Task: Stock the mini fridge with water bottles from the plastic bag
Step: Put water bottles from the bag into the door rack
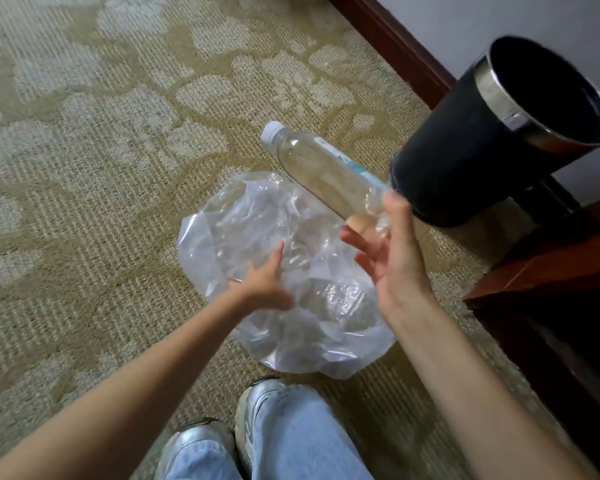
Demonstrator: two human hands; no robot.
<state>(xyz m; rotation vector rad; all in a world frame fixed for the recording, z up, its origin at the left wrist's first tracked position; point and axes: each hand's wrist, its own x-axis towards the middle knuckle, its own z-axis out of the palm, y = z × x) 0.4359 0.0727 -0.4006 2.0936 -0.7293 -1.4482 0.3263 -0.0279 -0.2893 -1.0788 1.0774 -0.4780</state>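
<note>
Clearly the right hand [388, 258] holds the water bottle [326, 168] by its base, long axis running up-left to the cap. Left of it, the left hand [264, 282] touches the plastic bag [326, 323], grip unclear. Around them lie patterned carpet [101, 202] and a black bin [465, 161] upper right; no fridge shows

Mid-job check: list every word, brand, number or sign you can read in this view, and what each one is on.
No text here is legible.
Water bottle label: teal and dark print, too blurred to read.
Black bin: small tab on its metal band, no readable marking.
Plastic bag: clear film, no print seen.
</note>
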